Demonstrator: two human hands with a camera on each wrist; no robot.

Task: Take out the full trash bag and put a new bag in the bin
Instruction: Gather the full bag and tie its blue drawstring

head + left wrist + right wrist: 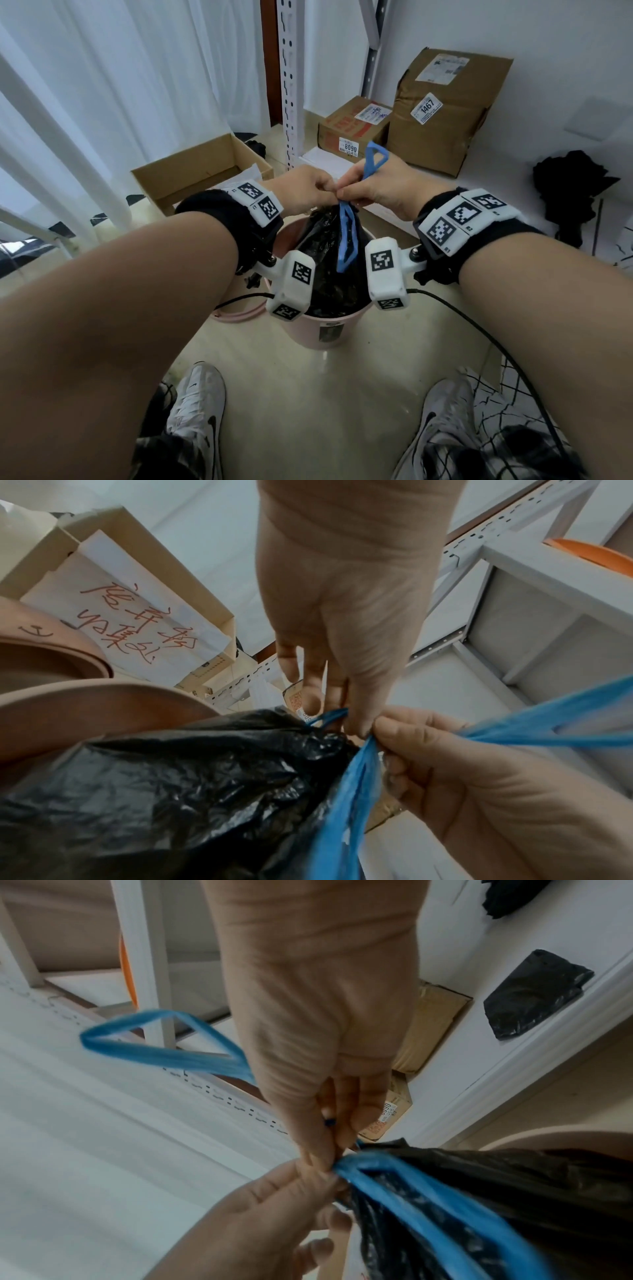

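A pink bin (322,330) stands on the floor between my feet with a full black trash bag (329,253) in it, its neck gathered above the rim. My left hand (327,192) and right hand (347,196) meet at the neck, and both pinch the blue drawstring there. One blue loop (375,161) sticks up out of my right hand, and another loop (347,236) hangs down over the bag. The left wrist view shows my left fingertips (356,723) pinching the string beside the bag (188,791). In the right wrist view my right hand (329,1150) pinches the string above the bag (514,1191).
An open cardboard box (202,171) sits at the left, with two sealed boxes (445,109) behind the bin. A white shelf upright (291,85) rises at the back. A folded black bag (534,993) lies on a white ledge at the right. A pink ring (236,313) and a black cable (479,335) lie on the floor.
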